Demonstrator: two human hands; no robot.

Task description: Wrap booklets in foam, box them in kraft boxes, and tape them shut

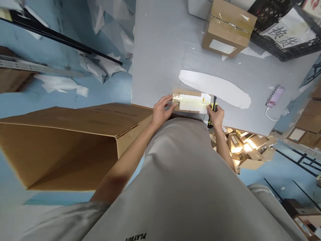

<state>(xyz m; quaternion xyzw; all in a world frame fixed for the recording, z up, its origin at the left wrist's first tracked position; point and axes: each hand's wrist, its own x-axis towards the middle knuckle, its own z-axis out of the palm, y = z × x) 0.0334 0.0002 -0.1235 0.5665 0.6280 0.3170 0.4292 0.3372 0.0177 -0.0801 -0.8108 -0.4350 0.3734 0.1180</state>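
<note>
— Lettering on grey T-shirt (pixel 180 174)?
— Black "PLAYBOY", partly cut off at lower edge.
— And on white paper sheet (pixel 292 31) at black plastic crate (pixel 284 54)?
— Handwritten Chinese; first character uncertain, second 货.

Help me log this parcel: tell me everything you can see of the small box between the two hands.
The small box is long, narrow and brown, apparently cardboard. Its upper face carries white label paper with a small yellow mark near the right end, and shiny clear tape. It lies sideways at the near edge of the table. The left hand touches its left end; the right hand, holding a cutter, is at the other. Whether the tape is cut is unclear.
</note>
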